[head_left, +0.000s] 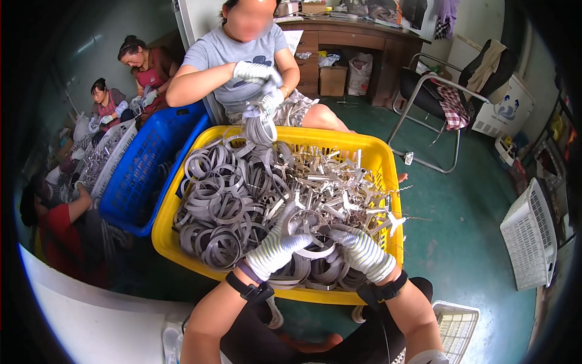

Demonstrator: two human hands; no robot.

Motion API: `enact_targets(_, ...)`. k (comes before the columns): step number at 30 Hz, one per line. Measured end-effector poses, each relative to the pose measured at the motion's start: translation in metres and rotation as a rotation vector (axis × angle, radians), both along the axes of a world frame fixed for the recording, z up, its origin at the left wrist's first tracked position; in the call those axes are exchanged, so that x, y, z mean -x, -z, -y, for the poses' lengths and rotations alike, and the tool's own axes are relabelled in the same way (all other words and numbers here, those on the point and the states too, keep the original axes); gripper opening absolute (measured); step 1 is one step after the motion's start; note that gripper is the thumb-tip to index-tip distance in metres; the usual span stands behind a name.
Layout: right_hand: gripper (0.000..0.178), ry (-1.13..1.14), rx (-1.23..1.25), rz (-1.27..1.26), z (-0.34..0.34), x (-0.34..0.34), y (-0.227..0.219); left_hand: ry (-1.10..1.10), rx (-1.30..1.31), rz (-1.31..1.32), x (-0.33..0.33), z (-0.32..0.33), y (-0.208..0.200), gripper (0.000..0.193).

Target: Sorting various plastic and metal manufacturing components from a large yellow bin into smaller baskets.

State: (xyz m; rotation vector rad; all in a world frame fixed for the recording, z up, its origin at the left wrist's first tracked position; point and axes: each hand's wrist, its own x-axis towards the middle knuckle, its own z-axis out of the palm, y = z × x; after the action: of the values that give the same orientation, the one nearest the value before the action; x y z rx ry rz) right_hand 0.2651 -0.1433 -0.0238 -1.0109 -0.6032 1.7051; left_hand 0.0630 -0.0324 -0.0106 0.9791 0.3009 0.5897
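My left hand (273, 247), in a striped grey-and-white glove, closes on the left side of a thin metal ring (320, 253) above the front of a yellow basket (159, 233). My right hand (365, 252), gloved alike, pinches the ring's right side. Grey metal rings (221, 209) fill the basket's left half and lie below my hands. On its right lies a heap of small silvery metal pieces (339, 182) with thin legs, some sticking out past the rim. Both my wrists wear black straps.
Across the basket a gloved co-worker holds a bunch of rings (259, 128). Left of it stands a blue basket (138, 164), with more people working beyond. To the right are a metal-framed chair (424, 100) and a white basket (530, 239); a desk (388, 48) stands behind.
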Motion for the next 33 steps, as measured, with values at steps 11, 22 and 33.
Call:
enact_targets(11, 0.026, 0.011, -0.264, 0.694, -0.006, 0.016, -0.011, -0.202, 0.185, 0.021, 0.033, -0.037, -0.017, 0.070)
enact_targets(22, 0.033, -0.534, -0.496, 1.236, -0.017, 0.069, 0.021, -0.237, 0.021, 0.013, 0.048, -0.049, 0.004, 0.051)
enact_targets(33, 0.028, 0.531, -0.335, 0.846, -0.008, -0.006, -0.018, -0.244, 0.227, 0.117, 0.032, -0.038, -0.005, 0.080)
